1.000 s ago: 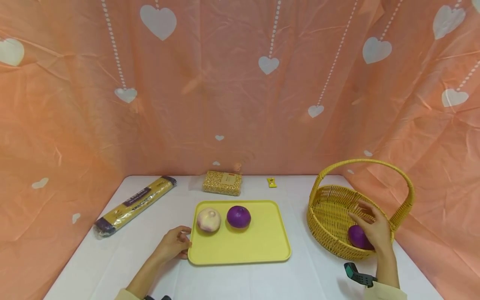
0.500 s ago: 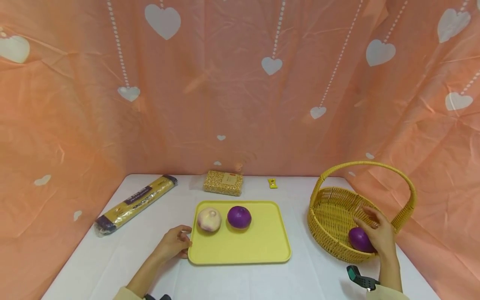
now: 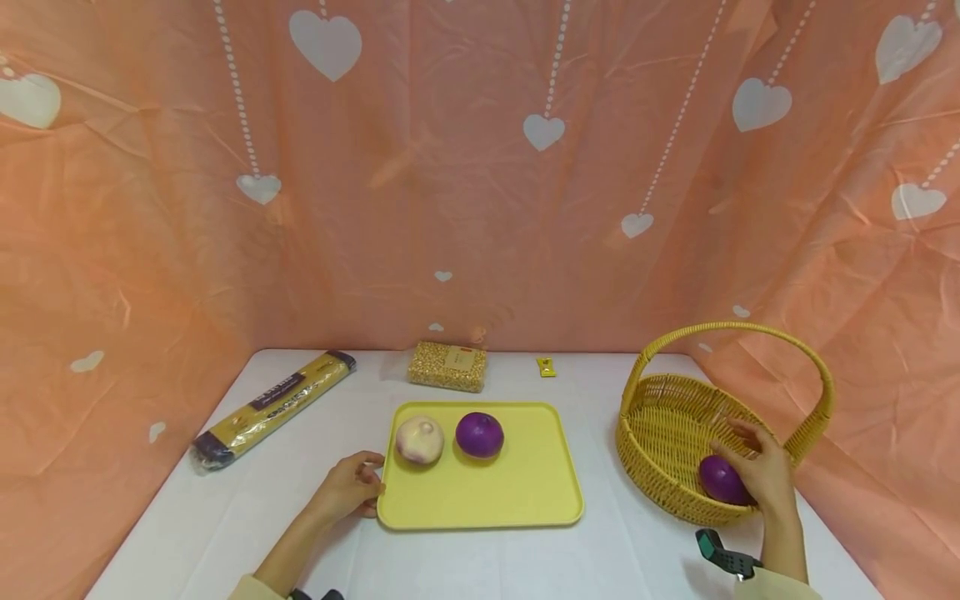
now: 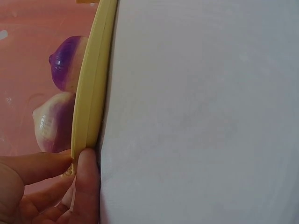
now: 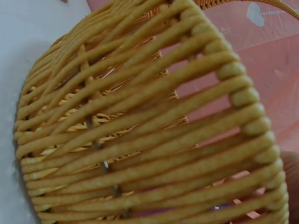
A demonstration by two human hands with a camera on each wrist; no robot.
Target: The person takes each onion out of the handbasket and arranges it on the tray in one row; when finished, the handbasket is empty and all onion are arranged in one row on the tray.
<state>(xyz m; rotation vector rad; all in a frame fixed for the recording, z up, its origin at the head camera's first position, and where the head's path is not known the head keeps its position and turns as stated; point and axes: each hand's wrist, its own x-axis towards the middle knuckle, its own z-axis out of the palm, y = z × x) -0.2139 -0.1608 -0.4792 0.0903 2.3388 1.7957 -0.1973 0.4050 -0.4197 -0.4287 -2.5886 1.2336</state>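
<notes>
At the left edge of the yellow tray, my left hand pinches the rim, thumb above and a finger against its outer side in the left wrist view. A pale onion with purple patches and a purple onion sit on the tray's far left half. My right hand reaches over the near right rim into the wicker basket, fingers loosely bent and thumb apart. Another purple onion lies in the basket beneath that hand, partly hidden by it. The basket's woven wall fills most of the right wrist view.
A long yellow-and-purple packet lies slanted at the left. Behind the tray are a clear bag of yellow grains and a small yellow wrapped sweet. The basket's tall handle arches above it. A heart-patterned curtain surrounds the table.
The head view has shifted slightly. My right hand has moved a little to the right relative to the basket's onion, its thumb drawn slightly back. My left hand and the tray stay put.
</notes>
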